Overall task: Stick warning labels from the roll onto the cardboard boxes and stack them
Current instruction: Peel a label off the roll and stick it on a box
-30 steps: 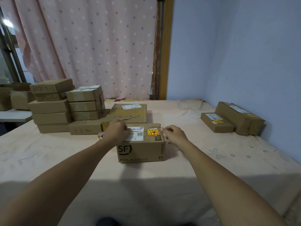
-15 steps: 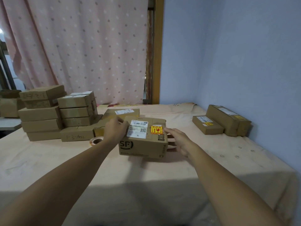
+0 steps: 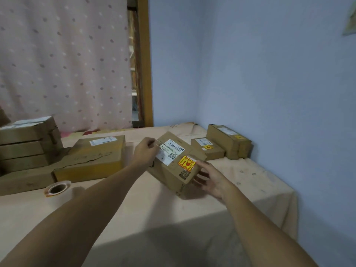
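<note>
Two hands on one cardboard box [image 3: 167,175], right in the middle of things; up off the cloth-covered table [image 3: 134,205] and tilted hard, near corner lowest, impossible to tell whether touching the cloth or just clear of it; gripping the far left edge with the left hand [image 3: 145,151], fingers curled over the rim beside the white shipping label [image 3: 169,152]; cradling the near right corner with the right hand [image 3: 211,179], fingers spread and fairly straight along the side face, thumb up beside the warning label [image 3: 186,163]; and what a clear sight of that sticker, yellow and red, flat on the top face, between the shipping label and the right hand, with a small printed code [image 3: 184,174] just below; over to the left now, near the front of the table: the label roll [image 3: 57,187], lying flat on the cloth, hollow core upward, well apart from both hands; just behind, a wide flat box [image 3: 90,160] with a white label on top and scribbled pen marks; further left, a stack of boxes [image 3: 25,145], partly cut off by the frame edge; off to the right, against the blue wall [image 3: 269,83], two more boxes side by side, a low small box [image 3: 212,153] in front of a taller long box [image 3: 227,143], each already wearing a white label and a yellow one; behind everything, a pink dotted curtain [image 3: 63,64] and a wooden door frame [image 3: 145,64].
</note>
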A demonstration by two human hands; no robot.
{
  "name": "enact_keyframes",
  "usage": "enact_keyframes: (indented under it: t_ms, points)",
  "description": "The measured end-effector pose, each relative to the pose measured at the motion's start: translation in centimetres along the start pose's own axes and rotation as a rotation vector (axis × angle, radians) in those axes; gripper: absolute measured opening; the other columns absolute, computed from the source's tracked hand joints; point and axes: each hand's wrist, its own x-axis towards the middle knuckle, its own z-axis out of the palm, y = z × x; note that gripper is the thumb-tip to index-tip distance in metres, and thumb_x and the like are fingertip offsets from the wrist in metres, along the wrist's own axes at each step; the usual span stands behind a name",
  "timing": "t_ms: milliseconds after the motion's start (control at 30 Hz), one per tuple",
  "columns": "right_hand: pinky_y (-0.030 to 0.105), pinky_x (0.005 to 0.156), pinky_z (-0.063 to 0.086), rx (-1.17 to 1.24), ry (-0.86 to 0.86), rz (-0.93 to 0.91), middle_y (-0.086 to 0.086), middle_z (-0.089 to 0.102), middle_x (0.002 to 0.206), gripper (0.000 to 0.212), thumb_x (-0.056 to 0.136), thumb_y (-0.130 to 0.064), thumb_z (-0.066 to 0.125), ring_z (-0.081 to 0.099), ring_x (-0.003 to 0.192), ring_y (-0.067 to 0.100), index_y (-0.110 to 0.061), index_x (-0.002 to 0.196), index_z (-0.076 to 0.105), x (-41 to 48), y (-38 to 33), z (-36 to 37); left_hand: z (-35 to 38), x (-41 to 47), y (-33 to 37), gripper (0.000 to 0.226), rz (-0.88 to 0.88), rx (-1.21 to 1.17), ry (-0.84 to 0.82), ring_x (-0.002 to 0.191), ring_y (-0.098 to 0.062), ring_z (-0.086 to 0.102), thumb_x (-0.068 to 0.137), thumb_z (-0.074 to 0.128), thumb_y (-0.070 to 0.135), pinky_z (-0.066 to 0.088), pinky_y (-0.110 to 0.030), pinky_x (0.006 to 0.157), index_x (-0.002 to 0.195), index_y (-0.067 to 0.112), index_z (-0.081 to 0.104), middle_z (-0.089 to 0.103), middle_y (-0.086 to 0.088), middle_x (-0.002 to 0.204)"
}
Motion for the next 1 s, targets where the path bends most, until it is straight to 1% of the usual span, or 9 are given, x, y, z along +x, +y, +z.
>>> enact_keyframes:
  t_ms: [67, 200, 300, 400, 533, 633, 800, 933, 1000]
  points:
    - [0.059, 0.098, 0.054, -0.053, 0.033, -0.016, 0.010, 0.070, 0.126, 0.044, 0.087, -0.036, 0.081, 0.067, 0.115, 0.035, -0.029, 0.126, 0.062, 0.3, -0.3, -1.5, 1.7, 0.8, 0.0, 0.028, -0.010, -0.053, 0.006, 0.090, -0.016, 0.066, 0.091, 0.065, 0.019, 0.055, -0.032, 0.064, 0.119, 0.021, 0.062, 0.066, -0.002, 0.111]
    - [0.051, 0.093, 0.060, -0.166, 0.151, -0.099, 0.008, 0.074, 0.116, 0.040, 0.088, -0.038, 0.079, 0.073, 0.105, 0.032, -0.027, 0.122, 0.063, 1.0, -1.0, -3.6, 5.6, 2.9, -0.6, 0.027, 0.005, -0.057, 0.081, 0.103, -0.020, 0.061, 0.082, 0.075, 0.017, 0.055, -0.036, 0.084, 0.105, 0.019, 0.063, 0.056, -0.003, 0.115]
    - [0.050, 0.097, 0.058, -0.172, 0.233, -0.154, 0.009, 0.075, 0.114, 0.044, 0.084, -0.038, 0.083, 0.073, 0.105, 0.029, -0.023, 0.122, 0.066, 2.3, -1.3, -4.8, 8.4, 3.7, -0.9, 0.045, -0.104, -0.120, 0.113, 0.114, -0.022, 0.051, 0.082, 0.079, 0.025, 0.050, -0.041, 0.098, 0.118, 0.014, 0.054, 0.040, -0.005, 0.128]
    - [0.046, 0.095, 0.059, -0.090, 0.252, -0.185, 0.008, 0.076, 0.114, 0.041, 0.082, -0.035, 0.085, 0.072, 0.108, 0.026, -0.025, 0.119, 0.070, 3.5, -2.0, -5.1, 10.6, 3.5, -1.6, 0.065, -0.243, -0.165, 0.195, 0.127, -0.028, 0.043, 0.081, 0.079, 0.041, 0.045, -0.046, 0.105, 0.129, 0.009, 0.047, 0.036, -0.007, 0.136]
    - [0.040, 0.087, 0.062, 0.002, 0.306, -0.188, 0.008, 0.072, 0.113, 0.039, 0.083, -0.034, 0.085, 0.070, 0.105, 0.027, -0.020, 0.115, 0.069, 6.1, -4.1, -5.2, 13.3, 1.9, -1.7, 0.062, -0.273, -0.411, -0.044, 0.109, -0.011, 0.058, 0.088, 0.073, 0.045, 0.048, -0.025, 0.079, 0.132, 0.014, 0.044, 0.053, -0.002, 0.131]
    - [0.034, 0.075, 0.064, 0.031, 0.366, -0.178, 0.011, 0.069, 0.121, 0.055, 0.082, -0.037, 0.086, 0.072, 0.101, 0.029, -0.013, 0.127, 0.065, 8.6, -5.9, -5.5, 15.6, 1.4, -1.2, 0.063, -0.251, -0.497, -0.243, 0.099, 0.004, 0.058, 0.091, 0.072, 0.039, 0.047, -0.011, 0.066, 0.142, 0.018, 0.041, 0.055, 0.002, 0.133]
    - [0.043, 0.087, 0.062, 0.072, 0.427, -0.168, 0.007, 0.060, 0.122, 0.053, 0.086, -0.041, 0.082, 0.068, 0.104, 0.031, -0.019, 0.129, 0.060, 11.9, -7.9, -7.2, 18.7, 3.3, -0.7, 0.051, -0.160, -0.512, -0.389, 0.094, 0.013, 0.064, 0.089, 0.077, 0.032, 0.049, -0.007, 0.068, 0.133, 0.036, 0.051, 0.061, 0.022, 0.119]
    - [0.044, 0.084, 0.062, -0.008, 0.486, -0.186, 0.004, 0.062, 0.131, 0.067, 0.088, -0.055, 0.074, 0.067, 0.101, 0.024, -0.026, 0.144, 0.052, 14.1, -8.6, -8.2, 20.8, 5.2, -1.4, 0.065, -0.103, -0.408, -0.450, 0.117, -0.005, 0.060, 0.081, 0.081, 0.027, 0.049, -0.014, 0.080, 0.139, 0.028, 0.052, 0.063, 0.010, 0.131]
    - [0.042, 0.087, 0.060, -0.049, 0.505, -0.216, 0.002, 0.062, 0.131, 0.065, 0.091, -0.055, 0.069, 0.067, 0.100, 0.021, -0.025, 0.145, 0.049, 14.7, -8.6, -8.6, 21.6, 5.4, -1.6, 0.063, -0.083, -0.353, -0.468, 0.118, -0.005, 0.057, 0.083, 0.080, 0.019, 0.047, -0.014, 0.081, 0.139, 0.026, 0.050, 0.061, 0.010, 0.128]
